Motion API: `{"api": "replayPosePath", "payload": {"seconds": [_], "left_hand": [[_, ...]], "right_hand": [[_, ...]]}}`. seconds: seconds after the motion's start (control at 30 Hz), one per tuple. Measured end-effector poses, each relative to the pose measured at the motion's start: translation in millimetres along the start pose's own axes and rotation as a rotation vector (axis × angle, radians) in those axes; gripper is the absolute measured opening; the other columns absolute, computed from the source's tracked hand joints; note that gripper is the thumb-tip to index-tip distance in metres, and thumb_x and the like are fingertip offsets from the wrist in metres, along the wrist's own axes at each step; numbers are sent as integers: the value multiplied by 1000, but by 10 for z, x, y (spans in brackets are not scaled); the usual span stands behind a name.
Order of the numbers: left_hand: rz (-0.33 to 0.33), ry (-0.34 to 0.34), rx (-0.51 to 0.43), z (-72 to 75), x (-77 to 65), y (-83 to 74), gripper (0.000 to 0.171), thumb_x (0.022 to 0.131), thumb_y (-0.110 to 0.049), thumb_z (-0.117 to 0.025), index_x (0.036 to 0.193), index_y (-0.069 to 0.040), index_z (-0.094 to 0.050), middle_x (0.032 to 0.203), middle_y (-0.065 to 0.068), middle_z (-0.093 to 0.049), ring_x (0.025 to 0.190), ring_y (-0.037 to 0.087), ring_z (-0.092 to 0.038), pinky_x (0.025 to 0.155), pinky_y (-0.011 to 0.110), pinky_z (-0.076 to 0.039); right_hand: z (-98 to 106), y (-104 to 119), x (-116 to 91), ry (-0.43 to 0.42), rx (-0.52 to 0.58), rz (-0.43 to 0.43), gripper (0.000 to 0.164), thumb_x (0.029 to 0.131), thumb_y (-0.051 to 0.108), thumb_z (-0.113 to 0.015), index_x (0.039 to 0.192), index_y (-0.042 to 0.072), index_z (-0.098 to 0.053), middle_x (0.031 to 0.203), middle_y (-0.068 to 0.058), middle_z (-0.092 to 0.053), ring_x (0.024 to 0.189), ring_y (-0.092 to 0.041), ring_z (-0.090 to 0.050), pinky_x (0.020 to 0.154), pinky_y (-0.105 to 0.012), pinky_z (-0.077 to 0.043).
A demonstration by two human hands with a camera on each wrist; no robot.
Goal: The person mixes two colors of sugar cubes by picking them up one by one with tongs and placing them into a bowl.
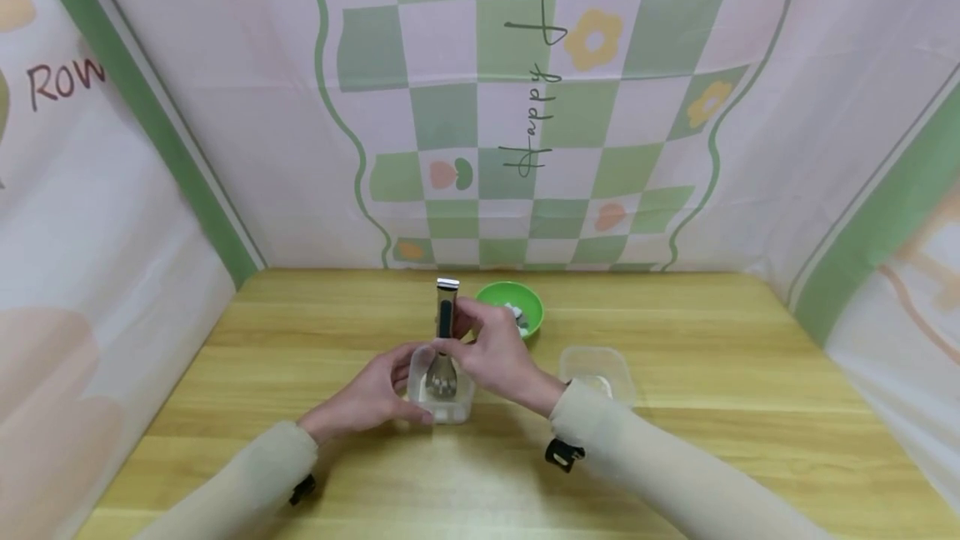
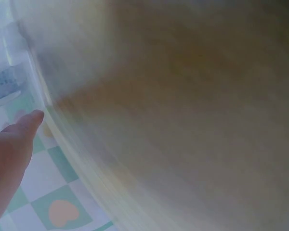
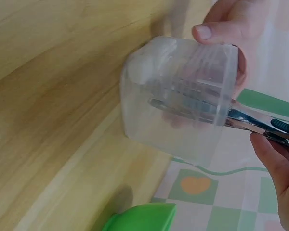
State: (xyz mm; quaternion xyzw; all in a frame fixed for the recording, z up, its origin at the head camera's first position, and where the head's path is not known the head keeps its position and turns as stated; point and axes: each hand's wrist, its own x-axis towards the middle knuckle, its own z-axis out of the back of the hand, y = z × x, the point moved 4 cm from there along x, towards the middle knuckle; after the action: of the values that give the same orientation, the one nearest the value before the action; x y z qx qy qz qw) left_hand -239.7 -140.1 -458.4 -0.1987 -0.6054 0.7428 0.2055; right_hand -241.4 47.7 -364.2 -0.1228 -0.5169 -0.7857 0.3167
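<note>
A clear plastic container (image 1: 452, 414) stands on the table, its near-transparent walls also filling the middle of the right wrist view. My left hand (image 1: 367, 392) grips it from the left side, thumb in front and fingers behind. Metal tongs (image 1: 446, 315) with black grip insets are held upright by my right hand (image 1: 501, 357), thumb and fingers pinching their arms. The tongs' lower ends reach down inside the container. Something whitish (image 3: 151, 60) shows blurred through the container's base. In the left wrist view, only part of the left hand (image 2: 12, 154) shows.
Behind the right hand sits a green bowl (image 1: 491, 294) with several white and grey pieces in it. To the right, a second clear plastic container (image 1: 596, 359) is partly covered by the right sleeve. Printed cloth walls (image 1: 570, 223) border the wooden table (image 1: 712, 332).
</note>
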Motion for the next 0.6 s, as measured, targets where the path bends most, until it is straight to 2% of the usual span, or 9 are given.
{"api": "replayPosePath", "payload": {"seconds": [0.17,0.3,0.43,0.6], "left_hand": [[7,-3,6,-5,-7,-1,100,77,-1,-91,159,3,-35,153,18,-52,141,37,-50,118,45,-42],[12,-7,8,-5,-16,-1,100,77,0,-91,159,3,-35,153,18,-52,141,37,-49,119,45,-42],[6,-12,3,-7,-15,-2,99,75,2,-91,158,4,-36,153,19,-52,142,38,-49,119,44,-41],[9,-12,-2,-2,-10,-4,99,75,2,-92,157,4,-37,153,19,-51,142,38,-49,118,43,-43]], "right_hand": [[99,57,17,-41,43,-23,20,84,-5,-85,95,4,-71,81,2,-73,72,-12,-69,61,-33,-63],[217,137,46,-94,87,9,22,83,-6,-86,98,2,-72,81,0,-74,70,-15,-70,60,-32,-63],[395,213,78,-171,81,64,25,80,-9,-87,98,0,-73,78,-3,-74,66,-17,-69,56,-33,-63],[683,268,130,-237,68,82,23,80,-8,-87,96,-1,-72,82,-6,-75,67,-19,-70,60,-33,-65]]}}
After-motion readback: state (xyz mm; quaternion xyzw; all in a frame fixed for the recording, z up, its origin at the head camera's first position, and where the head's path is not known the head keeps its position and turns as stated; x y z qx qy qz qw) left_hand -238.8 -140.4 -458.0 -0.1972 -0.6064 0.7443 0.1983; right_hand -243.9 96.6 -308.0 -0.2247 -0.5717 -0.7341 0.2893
